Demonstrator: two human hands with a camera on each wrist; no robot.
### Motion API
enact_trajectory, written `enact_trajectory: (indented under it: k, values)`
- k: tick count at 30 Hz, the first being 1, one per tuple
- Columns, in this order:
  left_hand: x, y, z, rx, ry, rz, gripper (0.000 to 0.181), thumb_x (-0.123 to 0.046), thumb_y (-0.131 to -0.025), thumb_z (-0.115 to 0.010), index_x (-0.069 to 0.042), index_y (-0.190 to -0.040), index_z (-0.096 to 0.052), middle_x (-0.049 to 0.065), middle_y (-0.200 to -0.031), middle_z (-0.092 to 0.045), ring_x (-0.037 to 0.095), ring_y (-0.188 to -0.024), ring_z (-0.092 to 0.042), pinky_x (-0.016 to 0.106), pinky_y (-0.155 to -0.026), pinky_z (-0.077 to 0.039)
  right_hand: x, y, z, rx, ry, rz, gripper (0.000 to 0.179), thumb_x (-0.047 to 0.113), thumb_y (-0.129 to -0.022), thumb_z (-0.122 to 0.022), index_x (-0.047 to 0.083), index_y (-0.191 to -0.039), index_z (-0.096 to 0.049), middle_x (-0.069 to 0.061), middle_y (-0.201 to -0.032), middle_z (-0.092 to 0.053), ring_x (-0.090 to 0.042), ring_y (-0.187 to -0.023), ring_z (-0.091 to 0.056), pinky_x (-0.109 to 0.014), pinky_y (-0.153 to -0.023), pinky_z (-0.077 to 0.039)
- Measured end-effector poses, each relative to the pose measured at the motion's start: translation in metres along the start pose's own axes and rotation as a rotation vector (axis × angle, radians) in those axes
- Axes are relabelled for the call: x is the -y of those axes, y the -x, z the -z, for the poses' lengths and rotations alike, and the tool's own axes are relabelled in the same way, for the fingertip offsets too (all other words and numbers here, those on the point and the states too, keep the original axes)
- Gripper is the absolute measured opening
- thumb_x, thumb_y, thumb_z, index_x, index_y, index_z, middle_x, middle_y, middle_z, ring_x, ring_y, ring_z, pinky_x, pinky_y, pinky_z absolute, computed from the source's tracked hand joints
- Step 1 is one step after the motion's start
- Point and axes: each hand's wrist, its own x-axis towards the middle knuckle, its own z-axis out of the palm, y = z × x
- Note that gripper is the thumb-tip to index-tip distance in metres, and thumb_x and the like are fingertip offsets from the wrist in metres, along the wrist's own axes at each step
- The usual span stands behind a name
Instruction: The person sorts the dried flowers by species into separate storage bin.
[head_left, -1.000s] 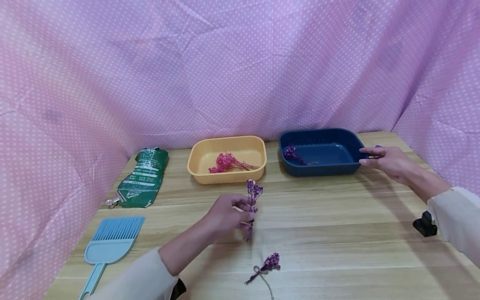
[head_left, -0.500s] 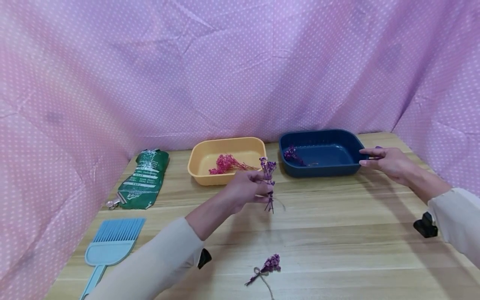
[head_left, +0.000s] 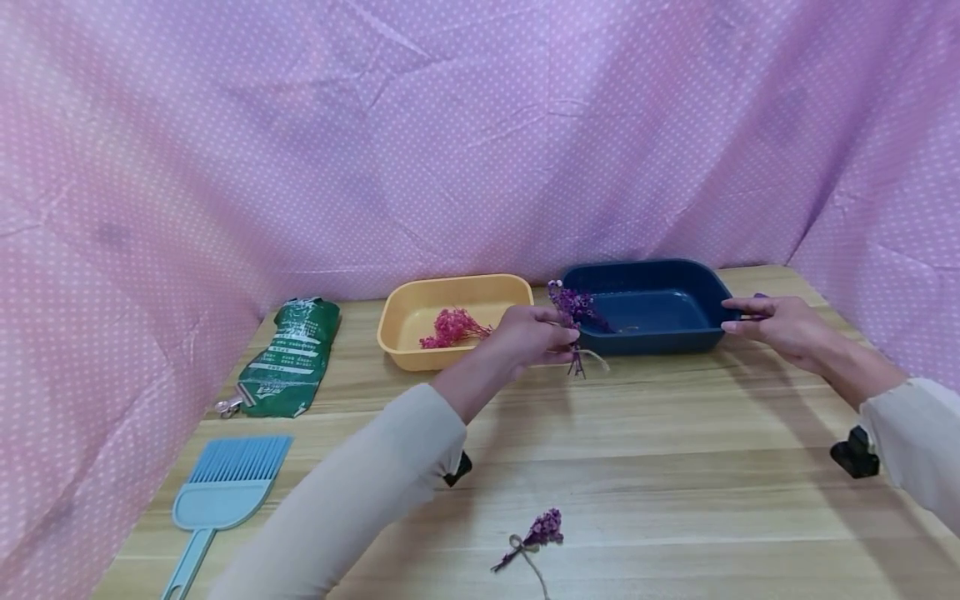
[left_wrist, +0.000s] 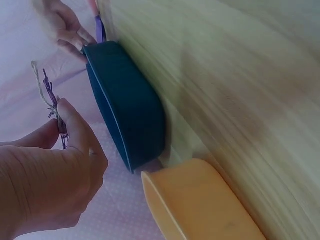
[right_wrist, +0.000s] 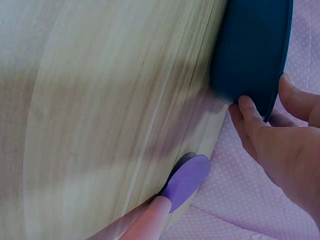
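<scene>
My left hand [head_left: 536,337] pinches a small bunch of purple dried flowers [head_left: 567,302] by its twine-tied stems, blossoms up, over the left end of the blue tray [head_left: 645,342]. Stems and loose twine [left_wrist: 50,95] poke out past the thumb and fingertips in the left wrist view. Another purple flower sprig lies inside that tray, partly behind the held bunch. At the tray's right end, my right hand [head_left: 780,327] holds the rim, fingertips [right_wrist: 245,102] against the outer wall in the right wrist view. Nearer me, a purple bunch with a twine bow [head_left: 542,529] lies on the table.
A yellow tray [head_left: 423,360] with pink dried flowers [head_left: 452,327] stands left of the blue one. Farther left are a green packet [head_left: 292,358] with a metal clip and a light-blue brush [head_left: 225,487]. A purple oval-headed tool [right_wrist: 187,180] lies by my right hand.
My left hand has carried the purple flower bunch away from me and rightward, from mid-table to the blue tray's left end. The right hand stays at the tray's rim.
</scene>
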Motion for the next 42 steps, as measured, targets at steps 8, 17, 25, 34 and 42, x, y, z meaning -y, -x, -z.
enact_trajectory:
  k: [8, 17, 25, 34, 42]
  values:
    - [-0.003, -0.029, -0.024, -0.068, 0.085, 0.022, 0.035, 0.005, -0.086, -0.067, 0.005, -0.120, -0.062, 0.010, -0.087, -0.066, 0.019, -0.074, -0.067, 0.029, -0.072, -0.060, -0.004, 0.002, 0.001, -0.002, 0.038, -0.010, 0.073, 0.035, -0.097, -0.058, -0.006, -0.147, -0.027, -0.034, -0.152, 0.004, -0.044, -0.141, 0.008, -0.032, -0.110, -0.034]
    - [-0.003, -0.057, -0.038, -0.140, 0.155, -0.013, 0.028, 0.004, -0.084, -0.068, 0.007, -0.111, -0.063, 0.011, -0.085, -0.066, 0.027, -0.088, -0.071, 0.029, -0.074, -0.059, -0.004, 0.003, 0.000, -0.016, 0.023, -0.001, 0.073, 0.035, -0.096, -0.060, -0.006, -0.147, -0.028, -0.034, -0.153, 0.002, -0.044, -0.141, 0.006, -0.013, -0.100, -0.037]
    - [0.000, -0.069, -0.043, -0.134, 0.252, -0.016, 0.025, 0.010, -0.084, -0.066, 0.012, -0.108, -0.063, 0.013, -0.086, -0.066, 0.027, -0.094, -0.069, 0.029, -0.076, -0.059, 0.000, 0.001, -0.001, -0.023, -0.001, 0.010, 0.072, 0.034, -0.096, -0.060, -0.006, -0.147, -0.029, -0.033, -0.153, 0.004, -0.041, -0.142, 0.010, -0.003, -0.091, -0.036]
    - [0.002, -0.077, -0.044, -0.074, 0.265, -0.029, 0.037, 0.015, -0.090, -0.051, 0.015, -0.127, -0.049, 0.023, -0.130, -0.053, 0.032, -0.118, -0.057, 0.035, -0.098, -0.049, 0.002, -0.002, -0.002, -0.024, -0.036, 0.013, 0.070, 0.031, -0.096, -0.059, -0.007, -0.146, -0.029, -0.031, -0.154, 0.007, -0.039, -0.142, 0.011, -0.001, -0.089, -0.036]
    - [0.001, -0.072, -0.032, 0.076, 0.212, -0.005, 0.049, 0.005, -0.097, -0.048, 0.012, -0.143, -0.032, 0.021, -0.149, -0.034, 0.031, -0.132, -0.044, 0.034, -0.106, -0.042, -0.001, -0.002, -0.002, -0.031, -0.056, 0.011, 0.071, 0.030, -0.095, -0.062, -0.010, -0.145, -0.030, -0.032, -0.153, 0.004, -0.040, -0.142, 0.008, 0.002, -0.079, -0.036]
